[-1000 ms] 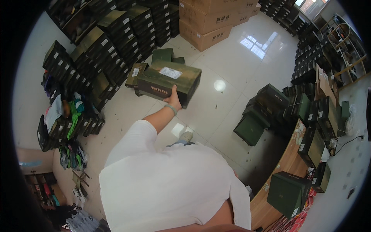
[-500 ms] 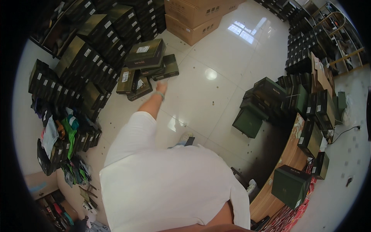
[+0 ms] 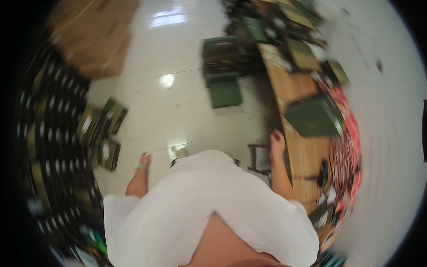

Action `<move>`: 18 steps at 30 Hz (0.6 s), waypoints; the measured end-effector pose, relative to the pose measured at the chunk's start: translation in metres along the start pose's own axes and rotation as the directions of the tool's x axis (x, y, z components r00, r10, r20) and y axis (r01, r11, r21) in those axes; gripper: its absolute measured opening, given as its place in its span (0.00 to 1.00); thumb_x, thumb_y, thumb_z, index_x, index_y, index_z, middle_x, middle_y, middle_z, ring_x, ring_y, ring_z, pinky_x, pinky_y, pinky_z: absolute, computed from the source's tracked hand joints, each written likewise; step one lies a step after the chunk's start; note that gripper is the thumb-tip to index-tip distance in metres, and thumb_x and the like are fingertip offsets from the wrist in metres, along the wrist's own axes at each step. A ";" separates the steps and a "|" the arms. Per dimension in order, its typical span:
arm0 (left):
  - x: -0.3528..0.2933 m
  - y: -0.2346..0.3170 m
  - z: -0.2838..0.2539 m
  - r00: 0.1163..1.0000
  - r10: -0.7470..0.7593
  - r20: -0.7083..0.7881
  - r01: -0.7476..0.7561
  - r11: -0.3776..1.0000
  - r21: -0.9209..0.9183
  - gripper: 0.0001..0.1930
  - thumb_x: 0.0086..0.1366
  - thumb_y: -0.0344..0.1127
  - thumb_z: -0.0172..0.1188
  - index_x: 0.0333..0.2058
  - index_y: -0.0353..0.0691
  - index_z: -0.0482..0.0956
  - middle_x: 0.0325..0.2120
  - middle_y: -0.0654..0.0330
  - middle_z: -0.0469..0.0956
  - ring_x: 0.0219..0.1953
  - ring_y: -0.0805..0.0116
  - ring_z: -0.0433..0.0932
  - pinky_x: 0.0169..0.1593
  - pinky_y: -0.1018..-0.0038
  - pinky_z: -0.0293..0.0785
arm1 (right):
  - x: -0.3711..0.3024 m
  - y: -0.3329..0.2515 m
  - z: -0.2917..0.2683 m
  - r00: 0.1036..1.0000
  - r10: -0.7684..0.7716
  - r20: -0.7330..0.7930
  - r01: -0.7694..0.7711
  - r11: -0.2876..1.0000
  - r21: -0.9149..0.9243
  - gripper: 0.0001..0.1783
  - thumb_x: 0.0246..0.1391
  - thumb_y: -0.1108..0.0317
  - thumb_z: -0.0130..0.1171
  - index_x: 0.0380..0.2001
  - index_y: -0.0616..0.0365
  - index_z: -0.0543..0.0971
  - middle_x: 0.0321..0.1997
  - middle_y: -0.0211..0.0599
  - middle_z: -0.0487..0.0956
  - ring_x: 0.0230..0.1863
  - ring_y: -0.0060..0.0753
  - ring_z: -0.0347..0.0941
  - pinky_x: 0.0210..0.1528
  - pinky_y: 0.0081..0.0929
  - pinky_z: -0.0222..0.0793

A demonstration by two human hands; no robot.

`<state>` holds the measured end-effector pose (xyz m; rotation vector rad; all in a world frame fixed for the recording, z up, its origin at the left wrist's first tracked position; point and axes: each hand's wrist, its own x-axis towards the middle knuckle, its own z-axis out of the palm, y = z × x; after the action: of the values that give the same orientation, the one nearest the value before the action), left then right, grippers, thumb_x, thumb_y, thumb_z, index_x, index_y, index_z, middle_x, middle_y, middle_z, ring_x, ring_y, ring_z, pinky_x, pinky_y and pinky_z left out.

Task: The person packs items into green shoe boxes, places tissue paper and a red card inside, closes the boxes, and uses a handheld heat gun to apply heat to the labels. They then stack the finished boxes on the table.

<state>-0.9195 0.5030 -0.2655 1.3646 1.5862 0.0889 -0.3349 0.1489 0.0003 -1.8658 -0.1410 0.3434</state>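
My left hand (image 3: 145, 159) hangs over the tiled floor on the left, with a bracelet at its wrist. Its nearest things are the dark shoe boxes (image 3: 108, 154) on the floor, and it stands apart from them. My right hand (image 3: 277, 139) is raised beside the edge of the wooden table (image 3: 307, 153), near a large green box (image 3: 313, 116) on the tabletop. No object shows in either hand. Motion blur smears the fingers of both, so how far they are closed is unclear.
Stacked dark shoe boxes (image 3: 58, 133) line the left side, with a large brown carton (image 3: 93, 38) beyond them. More green boxes (image 3: 224, 91) stand on the floor left of the table. A dark chair or stool frame (image 3: 253, 158) is beside my right forearm.
The view has swung right and upright, bringing the table closer. My left hand, earlier reaching down at the shoe boxes, is now apart from them. My right hand has come into sight.
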 end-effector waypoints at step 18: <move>-0.119 0.221 0.202 0.909 0.231 0.345 -0.384 0.785 0.486 0.26 0.63 0.41 0.53 0.56 0.32 0.71 0.47 0.40 0.78 0.49 0.51 0.78 0.54 0.64 0.72 | 0.148 -0.112 -0.223 0.610 -0.783 -0.125 0.217 0.317 -0.923 0.36 0.59 0.42 0.52 0.65 0.48 0.64 0.71 0.42 0.59 0.73 0.56 0.47 0.70 0.62 0.35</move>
<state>-0.6390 0.3858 -0.1573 1.9882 1.1779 -0.3695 -0.1184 0.0208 0.1447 -2.6501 -0.6137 -1.0040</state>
